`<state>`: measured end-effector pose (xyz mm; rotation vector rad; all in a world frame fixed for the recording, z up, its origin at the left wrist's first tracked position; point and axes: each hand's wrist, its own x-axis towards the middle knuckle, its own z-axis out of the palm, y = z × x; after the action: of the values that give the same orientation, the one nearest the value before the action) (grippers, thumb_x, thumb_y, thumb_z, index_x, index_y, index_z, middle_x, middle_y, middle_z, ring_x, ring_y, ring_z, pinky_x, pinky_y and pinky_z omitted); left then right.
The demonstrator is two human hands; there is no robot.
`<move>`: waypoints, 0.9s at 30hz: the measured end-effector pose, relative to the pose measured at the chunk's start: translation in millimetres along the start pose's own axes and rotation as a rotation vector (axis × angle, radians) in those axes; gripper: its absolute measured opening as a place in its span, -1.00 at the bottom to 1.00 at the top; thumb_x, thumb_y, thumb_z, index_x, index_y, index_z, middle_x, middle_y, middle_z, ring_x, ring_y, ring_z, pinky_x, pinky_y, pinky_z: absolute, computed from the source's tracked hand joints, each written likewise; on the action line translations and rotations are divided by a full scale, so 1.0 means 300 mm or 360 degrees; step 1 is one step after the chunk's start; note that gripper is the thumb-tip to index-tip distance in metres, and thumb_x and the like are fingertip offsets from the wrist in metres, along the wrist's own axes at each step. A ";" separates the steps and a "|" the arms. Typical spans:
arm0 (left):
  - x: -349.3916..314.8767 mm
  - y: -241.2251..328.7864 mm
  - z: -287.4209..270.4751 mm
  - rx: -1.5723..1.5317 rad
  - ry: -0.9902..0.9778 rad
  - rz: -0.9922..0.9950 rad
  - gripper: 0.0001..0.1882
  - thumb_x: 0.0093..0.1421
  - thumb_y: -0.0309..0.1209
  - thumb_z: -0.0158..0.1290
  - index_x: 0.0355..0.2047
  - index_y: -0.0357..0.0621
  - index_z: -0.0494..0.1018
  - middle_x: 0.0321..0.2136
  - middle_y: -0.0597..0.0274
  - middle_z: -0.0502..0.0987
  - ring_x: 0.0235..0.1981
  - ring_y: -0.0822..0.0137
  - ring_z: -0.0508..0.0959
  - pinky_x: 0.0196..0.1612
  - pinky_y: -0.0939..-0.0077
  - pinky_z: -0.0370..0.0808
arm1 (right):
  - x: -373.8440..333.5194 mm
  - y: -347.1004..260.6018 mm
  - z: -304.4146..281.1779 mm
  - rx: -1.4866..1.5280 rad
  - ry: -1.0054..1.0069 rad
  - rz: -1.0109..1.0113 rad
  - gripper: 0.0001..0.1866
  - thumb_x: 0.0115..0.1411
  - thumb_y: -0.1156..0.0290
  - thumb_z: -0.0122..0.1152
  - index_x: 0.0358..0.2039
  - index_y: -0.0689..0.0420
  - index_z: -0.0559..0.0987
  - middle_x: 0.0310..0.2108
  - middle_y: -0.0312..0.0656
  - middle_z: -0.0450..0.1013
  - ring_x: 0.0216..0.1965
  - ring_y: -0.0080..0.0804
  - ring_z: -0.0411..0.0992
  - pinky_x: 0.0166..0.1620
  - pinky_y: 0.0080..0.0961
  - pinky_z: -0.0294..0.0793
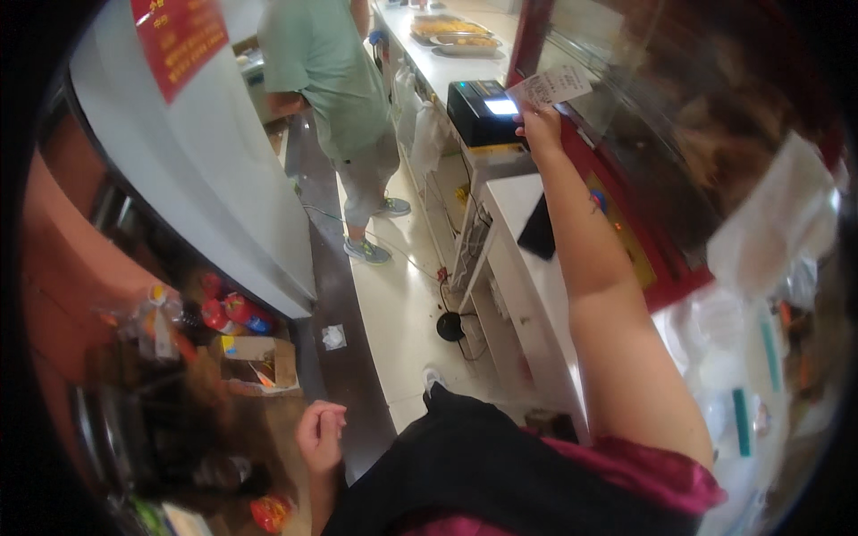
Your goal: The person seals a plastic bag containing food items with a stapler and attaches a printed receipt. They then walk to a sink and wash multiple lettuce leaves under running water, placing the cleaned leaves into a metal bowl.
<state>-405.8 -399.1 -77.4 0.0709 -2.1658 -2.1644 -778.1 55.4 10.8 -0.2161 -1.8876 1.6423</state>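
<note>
My right arm reaches far out along the counter on the right. My right hand (pixel 542 130) pinches a white printed paper slip (pixel 552 86), which looks like a receipt. Just left of that hand stands a black boxy printer (pixel 475 118) with a green light and a bright white patch on its front; the slip's left end comes close to its edge. Down at the lower left, my left hand (pixel 322 434) hangs beside my black apron (pixel 456 464), fingers curled in, with nothing visible in it.
A person in a pale green shirt (pixel 326 80) stands ahead in the aisle. Food trays (pixel 456 32) sit on the far counter. A black cable coil (pixel 450 327) and a crumpled paper (pixel 333 337) lie on the floor. An open cardboard box (pixel 284 364) is at left.
</note>
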 end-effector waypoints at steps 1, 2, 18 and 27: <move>0.059 0.000 0.013 0.0017 0.0005 0.0010 -0.84 0.28 -0.52 -0.12 -0.39 -0.26 0.46 -0.53 0.36 0.37 -0.54 0.60 0.28 -0.47 0.74 0.19 | 0.067 0.042 0.019 -0.0110 -0.0061 -0.0020 -0.71 0.21 0.29 0.15 -0.22 0.27 0.55 -0.50 -0.22 0.49 -0.62 -0.53 0.40 -0.60 -0.62 0.39; 0.114 0.001 0.026 0.0037 0.0019 -0.0021 -0.84 0.28 -0.52 -0.12 -0.38 -0.26 0.46 -0.53 0.36 0.37 -0.54 0.60 0.28 -0.47 0.74 0.19 | 0.116 0.083 0.046 -0.0223 -0.0133 -0.0027 -0.69 0.22 0.27 0.14 -0.22 0.30 0.55 -0.53 -0.20 0.48 -0.66 -0.52 0.40 -0.62 -0.61 0.39; 0.744 -0.024 0.090 -0.0105 -0.0344 -0.0078 -0.85 0.29 -0.50 -0.09 -0.34 -0.28 0.47 -0.48 0.34 0.40 -0.47 0.57 0.32 -0.39 0.73 0.23 | 0.280 0.236 0.090 -0.0771 -0.0335 0.0418 -0.68 0.25 0.21 0.10 -0.22 0.23 0.57 -0.68 -0.12 0.43 -0.75 -0.39 0.36 -0.68 -0.42 0.32; 1.019 -0.029 0.113 0.0044 -0.0907 0.0159 -0.80 0.28 -0.40 -0.01 -0.22 -0.33 0.43 -0.28 0.22 0.44 -0.24 0.42 0.42 -0.10 0.57 0.35 | -0.366 -0.165 0.259 -0.0492 -0.0588 0.0081 -0.83 0.17 0.35 0.24 -0.23 0.07 0.65 -0.45 -0.26 0.57 -0.43 -0.54 0.48 -0.37 -0.53 0.43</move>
<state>-713.3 -392.2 -79.2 -0.7206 -2.3920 -2.2986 -719.8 -75.3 17.0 -0.0896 -2.4343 1.4921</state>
